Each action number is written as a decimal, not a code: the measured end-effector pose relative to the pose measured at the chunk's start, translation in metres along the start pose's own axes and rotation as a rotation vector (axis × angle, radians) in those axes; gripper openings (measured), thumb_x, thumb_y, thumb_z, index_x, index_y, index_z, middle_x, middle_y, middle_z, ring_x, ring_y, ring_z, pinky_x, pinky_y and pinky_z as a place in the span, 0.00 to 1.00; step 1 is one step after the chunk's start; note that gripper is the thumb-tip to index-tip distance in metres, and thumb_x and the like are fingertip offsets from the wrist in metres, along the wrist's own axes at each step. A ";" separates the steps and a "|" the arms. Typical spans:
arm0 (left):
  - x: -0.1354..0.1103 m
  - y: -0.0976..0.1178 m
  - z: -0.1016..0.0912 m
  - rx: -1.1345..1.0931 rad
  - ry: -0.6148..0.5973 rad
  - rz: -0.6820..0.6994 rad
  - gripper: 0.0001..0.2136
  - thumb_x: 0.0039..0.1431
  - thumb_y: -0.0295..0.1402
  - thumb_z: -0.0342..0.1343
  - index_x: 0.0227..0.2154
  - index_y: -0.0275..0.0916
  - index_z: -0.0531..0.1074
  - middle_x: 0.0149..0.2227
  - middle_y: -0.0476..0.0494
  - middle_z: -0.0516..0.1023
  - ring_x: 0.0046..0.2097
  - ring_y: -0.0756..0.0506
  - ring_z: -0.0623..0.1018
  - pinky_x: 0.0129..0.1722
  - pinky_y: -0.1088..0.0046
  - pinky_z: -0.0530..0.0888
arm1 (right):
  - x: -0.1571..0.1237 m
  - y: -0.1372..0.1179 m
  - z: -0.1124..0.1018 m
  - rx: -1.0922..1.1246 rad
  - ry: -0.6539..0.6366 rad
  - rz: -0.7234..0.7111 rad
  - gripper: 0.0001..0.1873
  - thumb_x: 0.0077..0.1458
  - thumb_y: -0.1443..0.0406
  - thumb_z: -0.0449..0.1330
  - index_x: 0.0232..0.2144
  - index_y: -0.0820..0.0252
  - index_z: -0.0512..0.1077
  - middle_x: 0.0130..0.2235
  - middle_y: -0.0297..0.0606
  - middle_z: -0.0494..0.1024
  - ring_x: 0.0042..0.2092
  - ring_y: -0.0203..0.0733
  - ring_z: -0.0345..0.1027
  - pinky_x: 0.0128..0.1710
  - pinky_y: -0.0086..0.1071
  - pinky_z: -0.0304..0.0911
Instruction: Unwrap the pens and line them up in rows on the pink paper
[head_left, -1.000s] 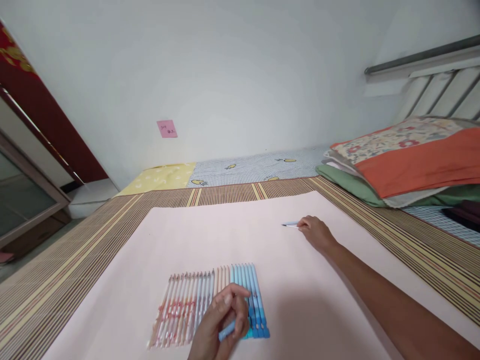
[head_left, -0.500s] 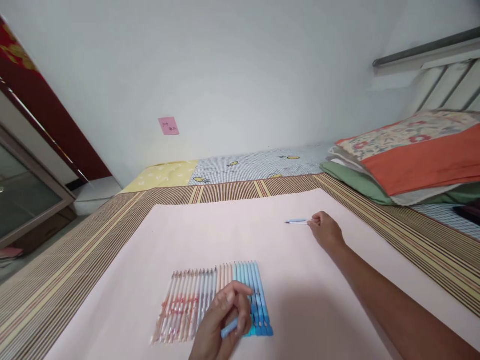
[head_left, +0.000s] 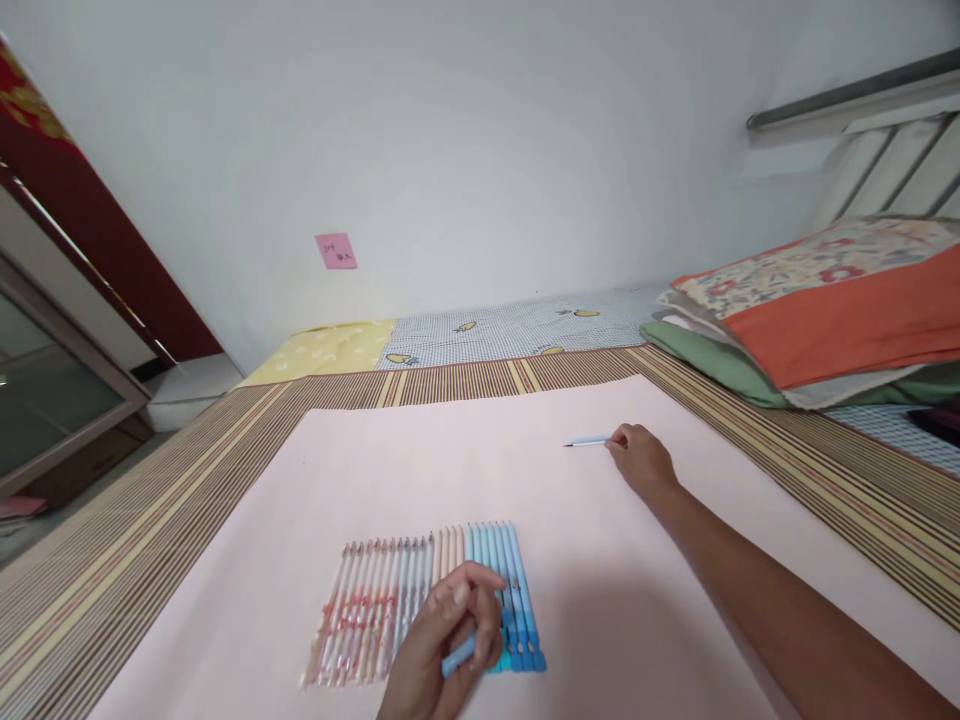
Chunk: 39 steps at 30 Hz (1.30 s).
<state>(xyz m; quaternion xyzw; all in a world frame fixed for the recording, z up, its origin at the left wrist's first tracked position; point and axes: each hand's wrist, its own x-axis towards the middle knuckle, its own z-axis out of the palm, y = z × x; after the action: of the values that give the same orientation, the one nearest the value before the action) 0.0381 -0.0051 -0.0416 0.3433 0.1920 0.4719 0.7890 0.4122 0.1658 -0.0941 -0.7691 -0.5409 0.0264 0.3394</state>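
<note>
My right hand (head_left: 641, 460) is at the far right part of the pink sheet (head_left: 420, 450), fingers pinched on a slim light-blue and white pen (head_left: 589, 441). Its dark, pointed tip faces left. Whether this is one piece or two lying together, I cannot tell. Nearer to me, my left hand (head_left: 446, 640) is closed around a short light-blue tube (head_left: 458, 655) that looks like a pen cap. That hand hovers over a row of pens (head_left: 367, 610) laid side by side, hiding part of it. Patterned clear pens lie on the left, peach ones in the middle, blue ones (head_left: 517, 590) on the right.
A brown striped mat (head_left: 225, 450) lies under the sheet. Folded bedding with an orange cover (head_left: 847, 320) is piled at the right. Behind stand checked cloth (head_left: 510, 325), yellow cloth (head_left: 322, 350) and a white wall (head_left: 525, 150) with a pink note (head_left: 336, 251).
My right hand has shifted slightly left with the pen, its fingers now closer over the pen's right end. The left hand and the pen row look the same.
</note>
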 end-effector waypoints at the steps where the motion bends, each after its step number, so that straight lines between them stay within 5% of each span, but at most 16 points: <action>1: 0.000 0.000 0.000 0.001 0.001 0.000 0.15 0.68 0.39 0.52 0.42 0.31 0.78 0.22 0.49 0.66 0.24 0.52 0.60 0.27 0.72 0.57 | -0.001 -0.001 0.000 -0.002 0.010 0.000 0.08 0.53 0.63 0.60 0.24 0.57 0.68 0.32 0.36 0.71 0.30 0.38 0.62 0.30 0.32 0.53; 5: -0.001 -0.002 -0.002 -0.016 0.007 -0.004 0.16 0.69 0.39 0.51 0.42 0.31 0.78 0.22 0.48 0.67 0.24 0.52 0.61 0.27 0.73 0.59 | -0.009 -0.012 -0.002 0.031 0.058 -0.074 0.05 0.54 0.65 0.57 0.26 0.56 0.66 0.33 0.36 0.71 0.31 0.39 0.62 0.32 0.33 0.55; 9: 0.001 -0.002 -0.004 -0.127 0.068 -0.028 0.21 0.69 0.46 0.50 0.44 0.31 0.78 0.26 0.45 0.72 0.26 0.51 0.68 0.26 0.75 0.62 | -0.032 -0.050 -0.019 0.236 0.019 -0.199 0.05 0.53 0.67 0.56 0.26 0.55 0.67 0.32 0.36 0.73 0.33 0.40 0.66 0.37 0.33 0.61; 15: 0.007 0.004 -0.001 -0.246 0.137 -0.067 0.27 0.66 0.53 0.51 0.50 0.32 0.76 0.34 0.38 0.78 0.32 0.46 0.77 0.24 0.77 0.69 | -0.122 -0.142 -0.070 0.617 -0.152 -0.573 0.05 0.63 0.63 0.57 0.35 0.55 0.72 0.35 0.37 0.76 0.38 0.42 0.69 0.40 0.35 0.66; 19: 0.007 0.006 0.005 -0.251 0.171 -0.045 0.26 0.66 0.52 0.53 0.51 0.32 0.76 0.35 0.37 0.78 0.32 0.46 0.78 0.26 0.74 0.73 | -0.184 -0.184 -0.084 0.565 -0.308 -0.814 0.07 0.61 0.65 0.62 0.42 0.52 0.74 0.43 0.38 0.78 0.46 0.46 0.69 0.48 0.40 0.64; 26: 0.000 0.002 0.002 -0.227 0.154 -0.062 0.23 0.65 0.49 0.56 0.53 0.37 0.77 0.35 0.41 0.79 0.32 0.46 0.77 0.36 0.67 0.74 | -0.212 -0.189 -0.060 0.510 -0.474 -0.753 0.10 0.60 0.70 0.60 0.43 0.54 0.73 0.44 0.37 0.78 0.49 0.46 0.67 0.53 0.42 0.59; 34: 0.002 -0.010 0.005 -0.181 0.023 -0.092 0.23 0.66 0.49 0.53 0.53 0.39 0.77 0.38 0.38 0.81 0.29 0.45 0.79 0.32 0.68 0.75 | -0.198 -0.181 -0.077 0.600 -0.712 -0.717 0.09 0.52 0.75 0.63 0.31 0.55 0.74 0.35 0.32 0.78 0.51 0.44 0.68 0.53 0.37 0.58; 39: 0.003 -0.011 0.001 -0.303 -0.039 -0.105 0.26 0.67 0.51 0.50 0.57 0.37 0.74 0.44 0.35 0.80 0.33 0.48 0.79 0.31 0.73 0.78 | -0.203 -0.182 -0.080 0.712 -0.720 -0.497 0.07 0.51 0.73 0.60 0.31 0.55 0.72 0.38 0.34 0.77 0.46 0.43 0.69 0.48 0.35 0.62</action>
<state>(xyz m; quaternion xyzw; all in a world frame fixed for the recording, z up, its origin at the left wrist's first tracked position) 0.0472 -0.0066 -0.0489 0.2192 0.1210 0.4466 0.8590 0.2129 -0.0123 0.0009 -0.3991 -0.7451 0.3875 0.3679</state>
